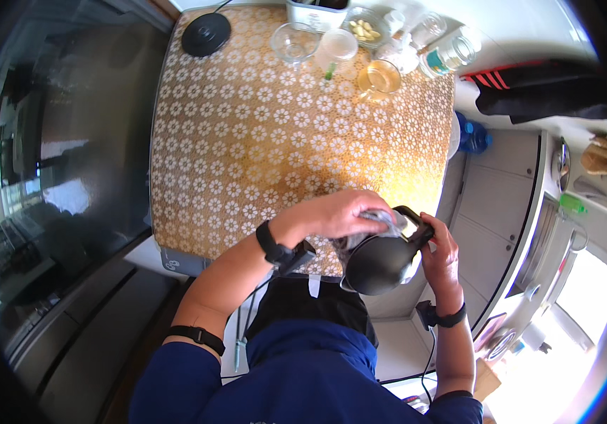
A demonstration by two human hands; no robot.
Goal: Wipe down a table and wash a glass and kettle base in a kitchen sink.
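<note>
An electric kettle with a black lid is held over the near right edge of the table, beside my body. My right hand grips its black handle. In my left hand is a bunched grey cloth, pressed to the kettle near the top of the handle. The cloth's lower part hangs along the kettle's left side. Below both hands lies the flower-patterned tablecloth. A round black kettle base with a cord stands at the table's far left corner.
Along the far edge stand a glass bowl, a glass cup of amber liquid, a dish of pale pieces, glass jars and a grey-white bin. Blue bottles are right of the table; a dark glossy panel borders its left.
</note>
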